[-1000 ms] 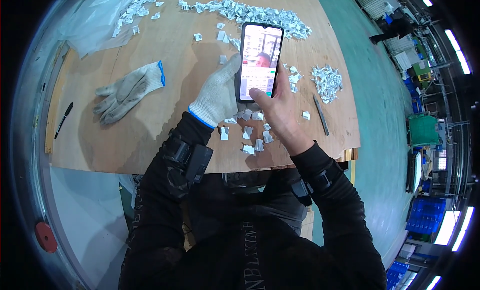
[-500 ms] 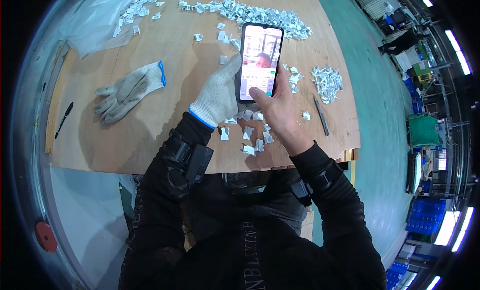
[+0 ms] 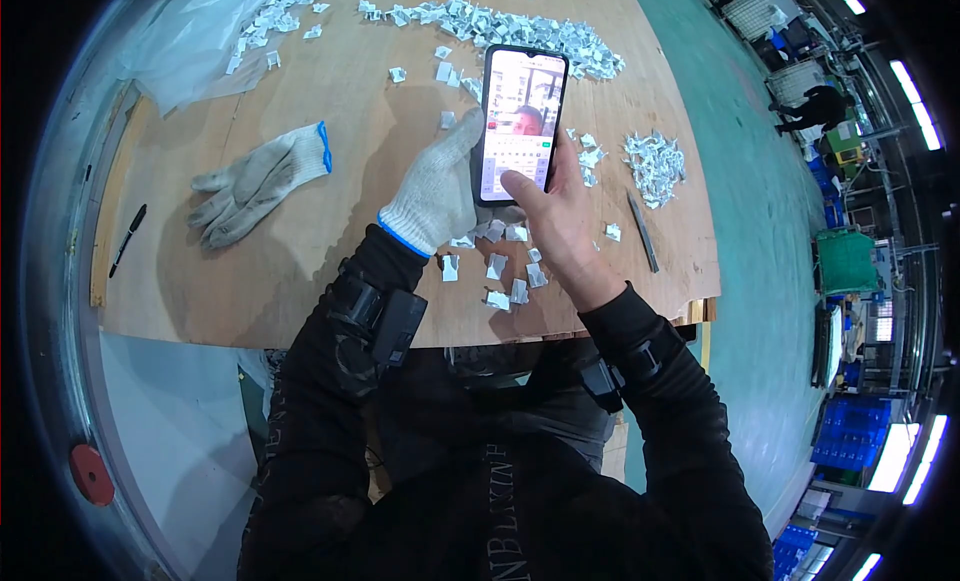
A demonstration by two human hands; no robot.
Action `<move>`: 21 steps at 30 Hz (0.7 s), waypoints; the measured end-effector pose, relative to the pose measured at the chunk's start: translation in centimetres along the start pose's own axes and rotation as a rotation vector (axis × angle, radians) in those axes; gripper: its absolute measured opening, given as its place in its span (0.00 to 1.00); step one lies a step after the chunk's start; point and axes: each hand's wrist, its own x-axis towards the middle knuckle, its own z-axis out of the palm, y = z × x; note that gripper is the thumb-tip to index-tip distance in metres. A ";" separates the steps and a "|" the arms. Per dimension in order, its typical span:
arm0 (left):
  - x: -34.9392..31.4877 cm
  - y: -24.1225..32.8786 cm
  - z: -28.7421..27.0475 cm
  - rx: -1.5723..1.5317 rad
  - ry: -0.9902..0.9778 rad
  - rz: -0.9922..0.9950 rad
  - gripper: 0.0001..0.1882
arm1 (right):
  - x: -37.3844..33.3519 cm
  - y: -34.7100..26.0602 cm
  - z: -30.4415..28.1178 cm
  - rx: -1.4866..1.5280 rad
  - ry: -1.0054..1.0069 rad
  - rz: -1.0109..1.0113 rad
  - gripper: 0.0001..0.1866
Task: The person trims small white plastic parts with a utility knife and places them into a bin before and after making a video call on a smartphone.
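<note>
A dark-edged smartphone [image 3: 520, 131] is held upright over the wooden table, its lit screen showing a picture above an on-screen keyboard. My left hand [image 3: 435, 186], in a white knit glove with a blue cuff, is closed round the phone's left side and underside. Bare, my right hand [image 3: 560, 216] wraps the phone's lower right edge, with its thumb over the keyboard. Part of the fingers of both hands is hidden behind the phone. Just below it, several small white bent pieces [image 3: 496, 267] lie scattered on the table.
A white glove [image 3: 262, 186] and a black pen [image 3: 128, 241] lie at the left. Large heaps of white pieces [image 3: 520, 33] spread along the far side. A smaller pile [image 3: 655, 169] and a slim metal tool [image 3: 643, 231] are at the right. Clear plastic sheeting [image 3: 180, 51] covers the far left corner.
My right thumb has shifted slightly up on the keyboard, and the phone has barely moved. In the background at the upper right, a person in dark clothes has changed position.
</note>
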 end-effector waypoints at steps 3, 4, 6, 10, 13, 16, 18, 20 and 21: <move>0.2 0.0 0.0 0.008 0.009 0.005 0.35 | -0.2 -0.4 -0.4 0.137 -0.044 -0.021 0.42; 0.3 0.0 0.0 0.012 0.015 0.008 0.36 | -0.3 -0.5 -0.5 0.136 -0.043 -0.022 0.42; 0.4 -0.1 0.0 0.022 0.027 0.013 0.39 | -0.4 -0.8 -0.6 0.168 -0.045 0.010 0.41; 0.5 -0.3 -0.1 0.042 0.057 0.023 0.46 | -0.6 -1.0 -0.5 0.197 -0.043 0.036 0.37; 0.7 -0.4 -0.1 0.053 0.068 0.029 0.49 | -0.5 -0.9 -0.6 0.198 -0.034 0.034 0.35; 0.6 -0.2 -0.2 0.079 0.056 0.030 0.47 | -0.4 -0.7 -0.6 0.191 -0.025 0.026 0.34; 0.5 -0.2 -0.3 0.096 0.049 0.031 0.45 | -0.4 -0.7 -0.8 0.215 -0.038 0.023 0.35; 0.5 -0.1 -0.3 0.113 0.041 0.031 0.44 | -0.3 -0.7 -0.8 0.226 -0.044 0.022 0.35; 0.4 -0.1 -0.4 0.122 0.039 0.032 0.43 | -0.4 -0.8 -0.7 0.170 -0.049 0.008 0.36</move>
